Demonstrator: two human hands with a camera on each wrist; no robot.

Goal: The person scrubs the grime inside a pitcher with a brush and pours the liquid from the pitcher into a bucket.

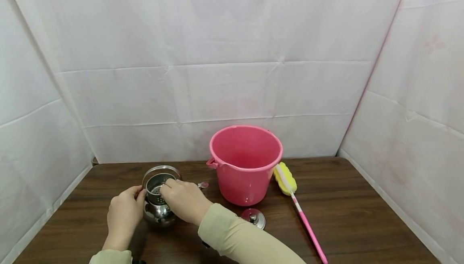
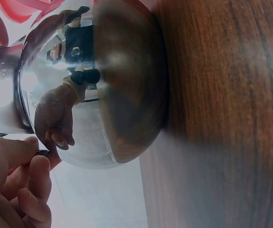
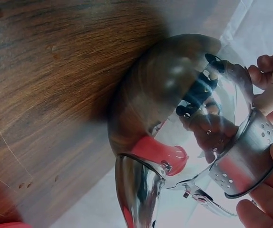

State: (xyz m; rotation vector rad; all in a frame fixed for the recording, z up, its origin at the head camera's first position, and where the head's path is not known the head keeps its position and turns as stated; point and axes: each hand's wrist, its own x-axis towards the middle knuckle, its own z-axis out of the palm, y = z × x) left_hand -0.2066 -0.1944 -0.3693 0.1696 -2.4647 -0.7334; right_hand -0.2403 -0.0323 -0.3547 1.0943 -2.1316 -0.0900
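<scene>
A shiny steel teapot [image 1: 159,215] with a raised hoop handle [image 1: 161,167] stands on the table's left part. Its perforated strainer [image 3: 246,161] sticks up out of the mouth, partly inside. My left hand [image 1: 125,212] pinches the handle's base at the pot's left side, thumb against fingertips. With thumb and fingers, my right hand [image 1: 186,199] grips the strainer's rim from the right. The spout [image 3: 139,190] points away from my left hand, toward the bucket. Mirrored hands show on the pot's polished belly [image 2: 103,85].
A pink bucket [image 1: 243,189] stands right of the teapot. The teapot's round lid [image 1: 259,221] lies in front of it, near my right sleeve. A yellow sponge brush [image 1: 286,178] with a pink-and-white handle leans by the bucket. White cloth walls [image 1: 232,94] enclose the wooden table.
</scene>
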